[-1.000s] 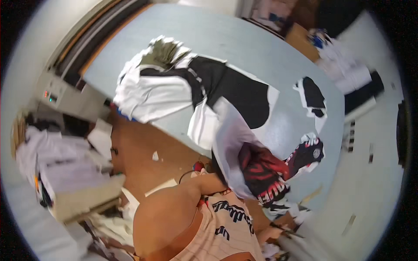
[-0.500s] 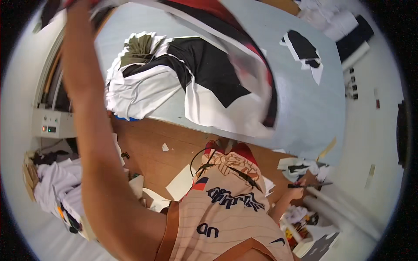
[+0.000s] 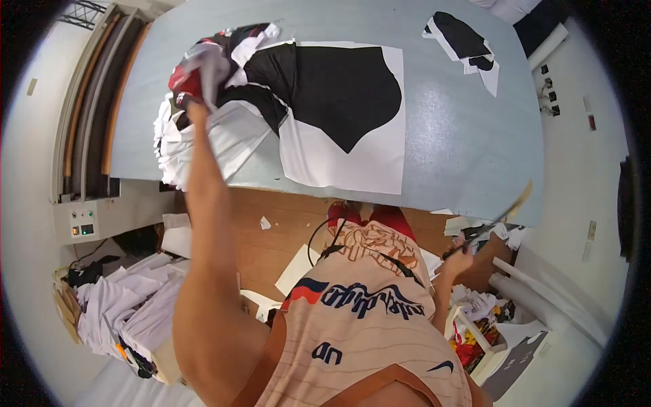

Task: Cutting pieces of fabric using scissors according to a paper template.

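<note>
My left arm reaches across the table, and my left hand is closed on a bunched red, black and grey piece of fabric over the white cloth pile. Motion blurs the fingers somewhat. Beside that pile lies a flat white fabric panel with a black printed shape, pointed at the near end. Low at my right side, past the table's near edge, my right hand grips a pair of scissors, blades toward the table. Part of the white cloth pile hangs at the table's front edge.
The pale blue table carries a small black and white cut piece at the far right. A roller machine stands left, above a heap of white cloth. Scraps and white rolls lie low on the right.
The red and black fabric has swung from over the panel to the left pile, my left hand with it. The black and white panel now shows fully. The scissors have risen a little.
</note>
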Available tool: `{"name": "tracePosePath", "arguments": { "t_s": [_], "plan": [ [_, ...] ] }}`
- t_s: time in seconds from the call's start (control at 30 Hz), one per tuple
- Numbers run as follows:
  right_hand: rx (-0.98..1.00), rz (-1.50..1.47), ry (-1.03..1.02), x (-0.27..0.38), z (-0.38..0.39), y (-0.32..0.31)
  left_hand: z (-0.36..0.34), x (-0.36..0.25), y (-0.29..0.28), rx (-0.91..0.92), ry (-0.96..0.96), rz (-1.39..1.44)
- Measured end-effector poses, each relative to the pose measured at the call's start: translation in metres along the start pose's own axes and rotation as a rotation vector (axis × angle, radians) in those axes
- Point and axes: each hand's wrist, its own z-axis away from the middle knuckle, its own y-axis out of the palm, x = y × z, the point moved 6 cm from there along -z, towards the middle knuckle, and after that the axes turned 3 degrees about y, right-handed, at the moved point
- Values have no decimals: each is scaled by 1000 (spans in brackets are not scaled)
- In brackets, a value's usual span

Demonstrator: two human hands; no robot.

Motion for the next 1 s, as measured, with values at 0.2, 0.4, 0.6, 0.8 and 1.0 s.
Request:
{"name": "tracePosePath", "arguments": {
  "t_s": [0.2,0.4,0.6,0.8,1.0],
  "plan": [
    [460,419,-343,35,-11,178,302,-195,211,-65,178,63],
    [656,547,-714,113,-12,425,379,-315,247,354,362,-14],
    [690,700,-938,106,-107,531,404,-373,283,506,387,-111],
    [787,816,-1038,142,-229,488,418,-496,339,490,379,-63],
    [687,808,-1054,157,-438,365,451,-708,445,633,366,103]
  ]
}}
